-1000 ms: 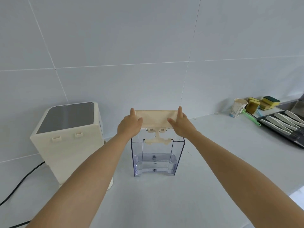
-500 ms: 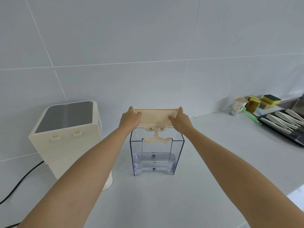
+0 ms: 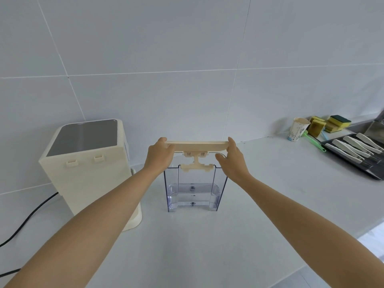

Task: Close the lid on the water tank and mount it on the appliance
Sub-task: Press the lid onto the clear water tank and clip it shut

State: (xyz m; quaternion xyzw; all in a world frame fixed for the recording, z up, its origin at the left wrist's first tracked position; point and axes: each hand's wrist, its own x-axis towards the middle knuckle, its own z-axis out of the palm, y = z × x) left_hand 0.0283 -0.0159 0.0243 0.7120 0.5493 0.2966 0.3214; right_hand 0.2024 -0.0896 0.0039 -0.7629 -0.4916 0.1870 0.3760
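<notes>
A clear plastic water tank [image 3: 194,189] stands upright on the white counter, a little water in its bottom. Its cream lid [image 3: 196,146] lies nearly flat over the tank's top, joined by a cream hinge piece [image 3: 196,165] at the near side. My left hand [image 3: 159,153] grips the lid's left end and my right hand [image 3: 233,157] grips its right end. The cream appliance [image 3: 87,169] with a grey top stands to the left of the tank, two small hooks on its near face.
A black power cord [image 3: 31,214] runs off left from the appliance. At the far right stand a paper cup [image 3: 297,129], several sponges [image 3: 329,123], a green brush [image 3: 313,141] and a dark tray [image 3: 353,157] of white utensils. The counter's edge [image 3: 332,254] falls away at right front.
The lid has swung down from a tilted, raised position to nearly level over the tank, with both hands still on its ends.
</notes>
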